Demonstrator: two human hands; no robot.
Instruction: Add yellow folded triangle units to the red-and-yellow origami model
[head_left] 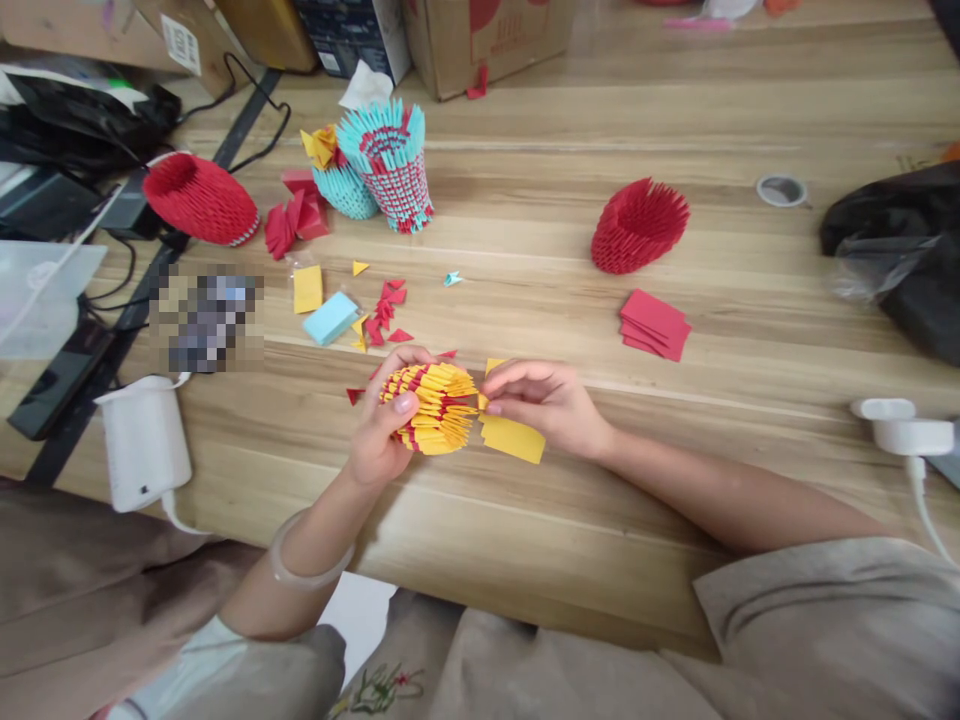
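My left hand (385, 430) is wrapped round a yellow and red modular origami piece (431, 405), its thumb pressing on the near side. The piece is tilted, with its spiky yellow end facing right. At that end, my right hand (551, 405) pinches a small folded yellow paper piece (482, 401) between thumb and fingertips. Whether it touches the origami rim I cannot tell. Flat yellow paper slips (517, 440) lie on the table just under my right hand. Small red folded triangles (384, 310) lie scattered beyond my left hand.
Beyond stand a blue and red origami vase (397, 170) and a red origami bowl (637, 228). Red paper slips (655, 325) lie at the right, a blue paper stack (331, 318) at the left. A white power bank (146, 445), cables and a tape roll (781, 190) occupy the sides.
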